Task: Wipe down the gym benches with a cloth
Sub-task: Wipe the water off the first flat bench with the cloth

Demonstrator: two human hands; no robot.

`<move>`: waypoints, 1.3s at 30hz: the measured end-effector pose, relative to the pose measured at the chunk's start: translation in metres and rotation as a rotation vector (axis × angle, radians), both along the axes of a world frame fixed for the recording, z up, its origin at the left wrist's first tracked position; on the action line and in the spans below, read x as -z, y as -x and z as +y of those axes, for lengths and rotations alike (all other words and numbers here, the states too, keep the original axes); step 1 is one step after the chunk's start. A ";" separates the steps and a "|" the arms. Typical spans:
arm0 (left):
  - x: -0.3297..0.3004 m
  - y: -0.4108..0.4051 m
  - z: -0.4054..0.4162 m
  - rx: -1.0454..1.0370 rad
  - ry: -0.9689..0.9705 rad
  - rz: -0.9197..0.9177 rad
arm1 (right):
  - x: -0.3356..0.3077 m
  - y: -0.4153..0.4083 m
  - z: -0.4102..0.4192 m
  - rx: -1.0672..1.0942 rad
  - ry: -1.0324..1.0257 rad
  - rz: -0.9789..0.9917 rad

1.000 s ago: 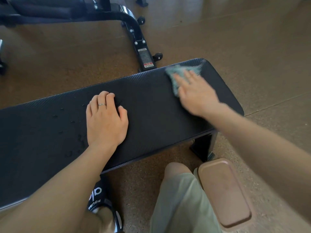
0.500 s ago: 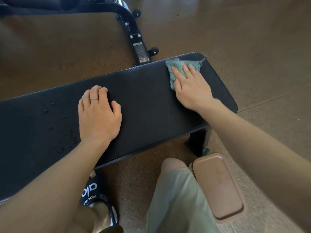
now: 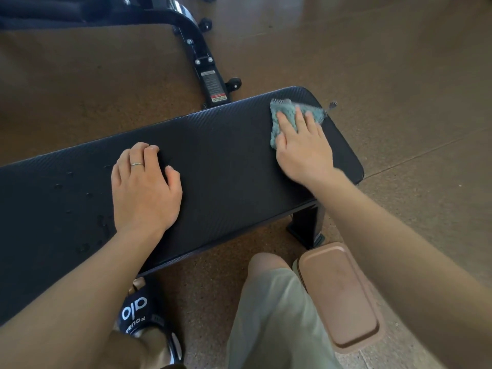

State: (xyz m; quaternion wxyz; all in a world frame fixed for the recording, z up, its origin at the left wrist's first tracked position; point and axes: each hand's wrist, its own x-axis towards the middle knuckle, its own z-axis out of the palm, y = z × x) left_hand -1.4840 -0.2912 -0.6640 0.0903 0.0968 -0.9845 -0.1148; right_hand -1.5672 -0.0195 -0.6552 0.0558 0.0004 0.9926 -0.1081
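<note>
A person kneeling on a brown cork-patterned floor leans over a low black padded gym bench, the worktop that runs from 9 o'clock toward 3 o'clock across the frame. The right hand, at about 2 o'clock, lies flat with its fingers straight and slightly spread, pressing a teal cloth onto the pad near its far right end; a frayed corner of the cloth pokes past the pad's edge. The left hand, near centre, rests palm down on the pad, fingers close together and bent at the tips, a thin ring on one finger. Water droplets bead on the pad toward 9 o'clock. A black slide sandal shows at 7 o'clock, a pinkish-brown sole at 5 o'clock, and another machine's black frame stands at 11 o'clock.
</note>
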 end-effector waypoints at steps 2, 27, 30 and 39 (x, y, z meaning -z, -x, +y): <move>-0.001 0.001 -0.001 -0.001 -0.007 0.005 | -0.002 0.040 0.000 0.008 0.019 -0.017; 0.000 0.000 0.000 -0.003 -0.019 0.011 | 0.000 -0.060 0.056 0.295 0.056 0.098; 0.000 0.000 0.000 -0.008 -0.015 0.013 | 0.004 -0.094 0.051 0.391 0.086 0.046; -0.001 0.000 0.000 -0.015 -0.011 0.006 | -0.001 0.018 0.029 0.285 0.015 -0.023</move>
